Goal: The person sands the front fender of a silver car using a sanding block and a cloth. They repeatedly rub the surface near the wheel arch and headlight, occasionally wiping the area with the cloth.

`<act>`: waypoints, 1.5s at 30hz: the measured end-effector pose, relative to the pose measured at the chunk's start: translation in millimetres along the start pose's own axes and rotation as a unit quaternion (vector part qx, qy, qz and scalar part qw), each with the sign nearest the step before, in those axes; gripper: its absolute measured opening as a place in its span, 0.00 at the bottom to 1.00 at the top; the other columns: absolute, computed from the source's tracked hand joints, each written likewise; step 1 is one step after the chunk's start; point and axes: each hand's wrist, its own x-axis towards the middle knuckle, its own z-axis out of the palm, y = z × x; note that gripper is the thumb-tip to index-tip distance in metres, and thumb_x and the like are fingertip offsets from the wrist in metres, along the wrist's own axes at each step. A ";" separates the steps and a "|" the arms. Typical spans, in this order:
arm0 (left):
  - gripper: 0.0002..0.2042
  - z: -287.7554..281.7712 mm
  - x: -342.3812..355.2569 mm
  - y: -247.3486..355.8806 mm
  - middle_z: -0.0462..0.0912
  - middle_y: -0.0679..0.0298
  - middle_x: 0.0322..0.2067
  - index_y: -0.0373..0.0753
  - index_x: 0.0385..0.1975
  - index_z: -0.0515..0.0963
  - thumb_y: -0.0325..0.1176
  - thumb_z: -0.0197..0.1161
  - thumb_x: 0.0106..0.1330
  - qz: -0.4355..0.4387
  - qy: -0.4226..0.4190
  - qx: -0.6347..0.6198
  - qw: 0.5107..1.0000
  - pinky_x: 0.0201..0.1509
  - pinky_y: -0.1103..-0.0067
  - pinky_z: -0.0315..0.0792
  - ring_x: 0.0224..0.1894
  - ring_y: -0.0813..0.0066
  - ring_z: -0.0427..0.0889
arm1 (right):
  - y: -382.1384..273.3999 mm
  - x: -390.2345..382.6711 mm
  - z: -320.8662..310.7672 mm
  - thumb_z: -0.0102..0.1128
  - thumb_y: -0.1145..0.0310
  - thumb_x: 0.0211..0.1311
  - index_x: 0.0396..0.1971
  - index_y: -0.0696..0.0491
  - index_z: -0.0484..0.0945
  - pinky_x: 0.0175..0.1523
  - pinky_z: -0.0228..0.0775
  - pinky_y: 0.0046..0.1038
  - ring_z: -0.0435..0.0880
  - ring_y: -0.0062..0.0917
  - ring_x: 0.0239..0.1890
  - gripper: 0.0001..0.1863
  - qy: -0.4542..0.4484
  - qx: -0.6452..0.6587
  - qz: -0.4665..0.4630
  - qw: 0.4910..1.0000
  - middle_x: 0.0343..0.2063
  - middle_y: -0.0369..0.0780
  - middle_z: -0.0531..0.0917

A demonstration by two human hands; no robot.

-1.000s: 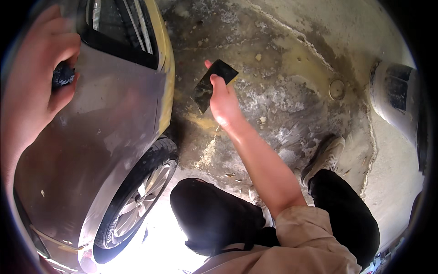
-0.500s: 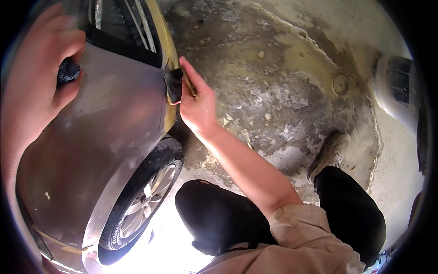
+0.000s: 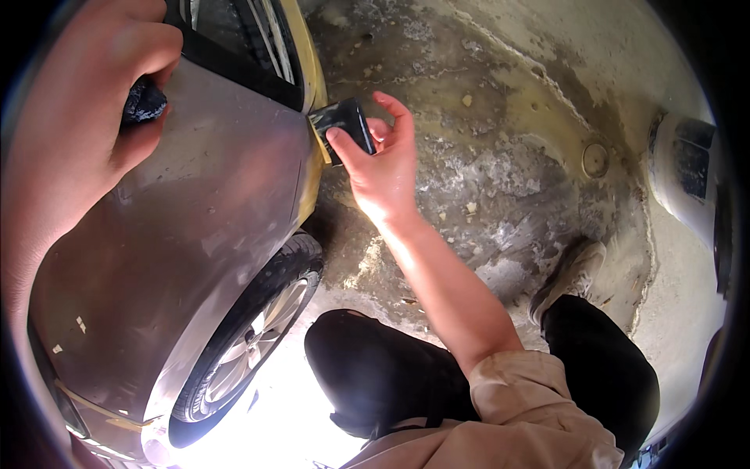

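Note:
My right hand (image 3: 381, 160) grips a flat black rectangular pad (image 3: 344, 130) between thumb and fingers. A thin yellowish edge runs along the pad's car side. The pad meets the yellow-coated edge (image 3: 310, 184) of the car, just below the window corner. At upper left my left hand (image 3: 98, 94) is closed round a dark, rough lump (image 3: 144, 102), largely hidden by the fingers; its kind cannot be made out. That hand is in front of the dull grey car panel (image 3: 195, 187), and whether it touches the panel does not show.
Below the panel is a car wheel (image 3: 254, 336) with a silver rim. A dark window (image 3: 242, 39) lies above it. Stained concrete floor (image 3: 500, 187) spreads to the right, with a round cover (image 3: 595, 159) and a white bucket-like container (image 3: 683, 168). My bent knee (image 3: 383, 367) is near the wheel.
My right hand has shifted right and turned the pad, so its black face shows broadly. The index finger has lifted off it. The left hand appears slightly right and lower.

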 end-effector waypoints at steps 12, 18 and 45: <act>0.15 -18.3 -1.4 9.1 0.72 0.60 0.31 0.37 0.22 0.70 0.19 0.72 0.40 0.024 0.007 0.033 0.999 0.40 0.68 0.69 0.41 0.61 0.73 | -23.2 -3.4 -10.8 0.64 0.77 0.69 0.51 0.61 0.81 0.48 0.74 0.19 0.82 0.14 0.41 0.12 -0.078 -0.006 0.014 0.997 0.42 0.37 0.86; 0.17 -17.9 -1.2 27.7 0.76 0.66 0.26 0.42 0.33 0.79 0.29 0.77 0.43 0.070 0.116 -0.078 0.988 0.37 0.68 0.72 0.35 0.62 0.76 | -80.7 -24.6 10.9 0.69 0.79 0.64 0.50 0.60 0.79 0.49 0.74 0.20 0.83 0.16 0.42 0.16 -0.109 -0.070 -0.087 0.988 0.42 0.37 0.86; 0.08 -25.0 3.7 36.6 0.75 0.65 0.22 0.41 0.24 0.82 0.30 0.76 0.49 0.112 0.134 -0.268 0.948 0.30 0.70 0.70 0.30 0.62 0.76 | -137.2 -33.2 10.6 0.71 0.76 0.64 0.36 0.60 0.83 0.37 0.70 0.18 0.81 0.16 0.31 0.05 -0.153 -0.059 -0.221 0.961 0.30 0.37 0.86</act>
